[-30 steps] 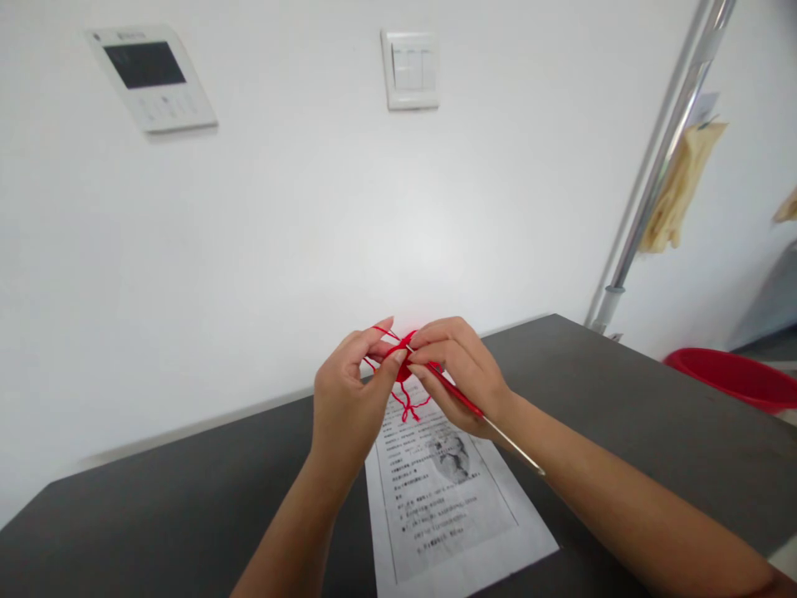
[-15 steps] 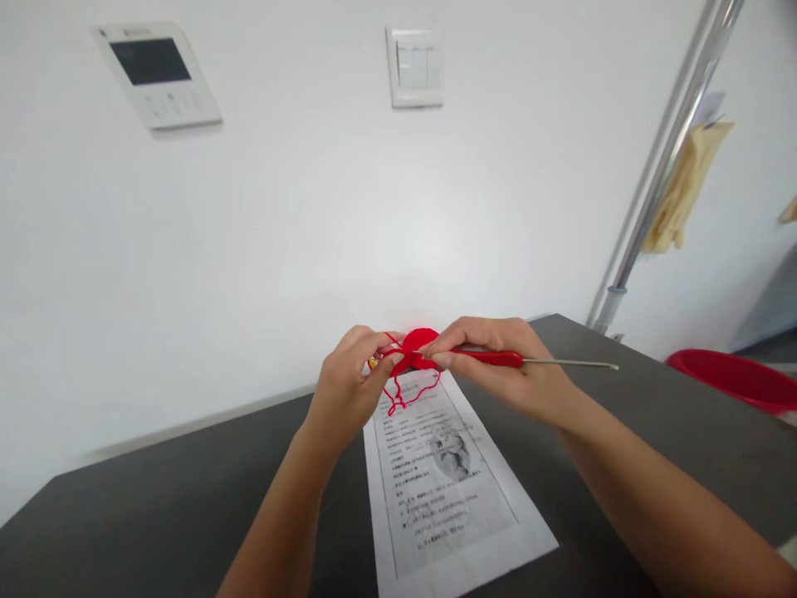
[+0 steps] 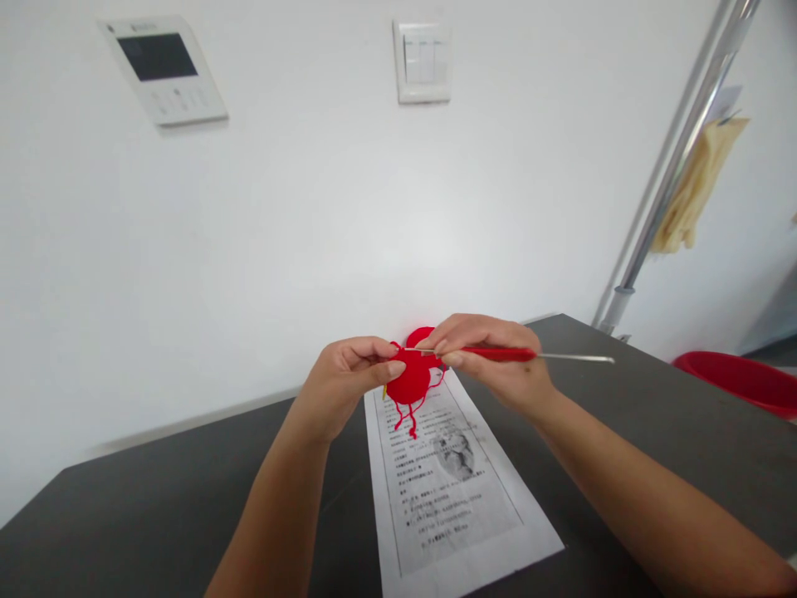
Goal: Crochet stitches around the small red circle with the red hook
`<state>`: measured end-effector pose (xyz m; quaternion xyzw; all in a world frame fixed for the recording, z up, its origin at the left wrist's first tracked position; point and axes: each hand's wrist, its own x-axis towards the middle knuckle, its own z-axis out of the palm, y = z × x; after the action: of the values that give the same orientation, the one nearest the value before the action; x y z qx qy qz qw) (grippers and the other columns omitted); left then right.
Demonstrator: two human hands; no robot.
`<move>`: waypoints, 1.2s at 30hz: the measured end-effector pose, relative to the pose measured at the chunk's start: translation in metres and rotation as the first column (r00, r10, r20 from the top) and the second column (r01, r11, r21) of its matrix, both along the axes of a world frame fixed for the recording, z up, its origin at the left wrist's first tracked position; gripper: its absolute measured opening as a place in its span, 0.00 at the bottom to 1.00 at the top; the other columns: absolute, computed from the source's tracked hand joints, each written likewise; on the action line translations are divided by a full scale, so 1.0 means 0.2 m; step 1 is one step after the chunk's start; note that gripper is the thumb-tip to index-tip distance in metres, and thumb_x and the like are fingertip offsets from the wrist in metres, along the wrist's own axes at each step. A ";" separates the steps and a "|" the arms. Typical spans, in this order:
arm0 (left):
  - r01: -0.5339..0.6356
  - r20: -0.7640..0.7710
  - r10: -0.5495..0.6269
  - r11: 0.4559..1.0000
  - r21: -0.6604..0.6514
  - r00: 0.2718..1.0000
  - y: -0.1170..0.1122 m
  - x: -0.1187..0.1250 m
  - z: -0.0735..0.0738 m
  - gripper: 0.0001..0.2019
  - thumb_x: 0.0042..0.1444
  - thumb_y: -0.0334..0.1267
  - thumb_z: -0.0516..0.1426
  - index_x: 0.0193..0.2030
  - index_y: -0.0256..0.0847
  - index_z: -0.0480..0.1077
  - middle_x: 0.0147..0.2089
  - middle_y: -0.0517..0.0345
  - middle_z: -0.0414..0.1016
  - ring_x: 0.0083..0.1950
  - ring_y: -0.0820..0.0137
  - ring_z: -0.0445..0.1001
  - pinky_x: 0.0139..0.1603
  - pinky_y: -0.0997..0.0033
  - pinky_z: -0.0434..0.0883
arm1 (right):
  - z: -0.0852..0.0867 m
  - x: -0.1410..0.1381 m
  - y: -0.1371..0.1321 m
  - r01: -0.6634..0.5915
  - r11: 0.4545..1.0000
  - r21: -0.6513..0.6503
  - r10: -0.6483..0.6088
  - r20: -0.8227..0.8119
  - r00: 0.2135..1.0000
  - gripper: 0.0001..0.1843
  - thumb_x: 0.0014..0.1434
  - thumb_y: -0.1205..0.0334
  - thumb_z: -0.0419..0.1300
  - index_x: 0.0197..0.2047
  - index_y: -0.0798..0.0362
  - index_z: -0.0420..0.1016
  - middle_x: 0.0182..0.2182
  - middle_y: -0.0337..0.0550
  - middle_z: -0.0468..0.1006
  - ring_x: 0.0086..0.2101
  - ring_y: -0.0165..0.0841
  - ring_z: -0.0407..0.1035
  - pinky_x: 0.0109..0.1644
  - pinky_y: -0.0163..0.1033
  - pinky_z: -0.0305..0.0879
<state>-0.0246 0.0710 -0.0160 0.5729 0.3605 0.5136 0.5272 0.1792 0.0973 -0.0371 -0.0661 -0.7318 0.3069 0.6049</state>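
Note:
Between thumb and fingers, my left hand pinches the upper left edge of a red crochet piece. Loose red yarn ends dangle below it, and a small yellow thing shows at its left side. My right hand is closed around the red handle of a double-ended crochet hook. One thin metal end points left to the top edge of the piece, by my left fingertips; whether it passes through a stitch I cannot tell. Behind my right fingers is a red ball of yarn, partly hidden.
A printed sheet with a picture lies on the dark table under my hands. The white wall rises right behind the table. A red tub stands beyond the right edge, near a metal pole and hanging yellowish gloves.
My left hand has turned the crochet piece so its flat round face shows and hangs lower. The hook's left metal end now lies visible along the top edge. The view has shifted slightly.

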 end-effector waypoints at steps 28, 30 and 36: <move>0.061 0.057 -0.060 0.998 -0.012 0.997 -0.05 0.06 0.03 0.23 0.38 0.30 0.73 0.46 0.41 0.83 0.26 0.63 0.75 0.27 0.75 0.73 0.31 0.76 0.70 | -0.03 -0.06 -0.04 0.205 0.906 0.370 -0.249 0.075 0.966 0.04 0.66 0.66 0.62 0.40 0.50 0.78 0.34 0.42 0.84 0.36 0.33 0.77 0.41 0.41 0.76; 0.014 0.033 -0.014 1.000 0.012 0.999 -0.05 0.06 0.02 0.24 0.39 0.31 0.72 0.48 0.39 0.82 0.26 0.63 0.75 0.28 0.75 0.73 0.32 0.75 0.71 | -0.03 -0.07 -0.03 0.237 0.879 0.413 -0.286 0.058 0.957 0.03 0.67 0.66 0.61 0.41 0.51 0.77 0.34 0.42 0.83 0.37 0.33 0.76 0.42 0.40 0.76; -0.324 -0.179 0.382 0.903 0.283 0.907 -0.08 0.14 -0.01 0.24 0.50 0.33 0.65 0.56 0.36 0.77 0.29 0.61 0.78 0.35 0.68 0.76 0.47 0.64 0.73 | -0.09 -0.10 -0.01 0.364 0.806 0.466 -0.459 0.104 0.882 0.04 0.69 0.64 0.55 0.43 0.51 0.72 0.41 0.47 0.79 0.44 0.37 0.74 0.48 0.45 0.75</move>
<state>0.0028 0.0546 -0.0181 0.6141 0.4509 0.5718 0.3042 0.1601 0.0961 -0.0544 -0.1201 -0.8092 -0.0119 0.5750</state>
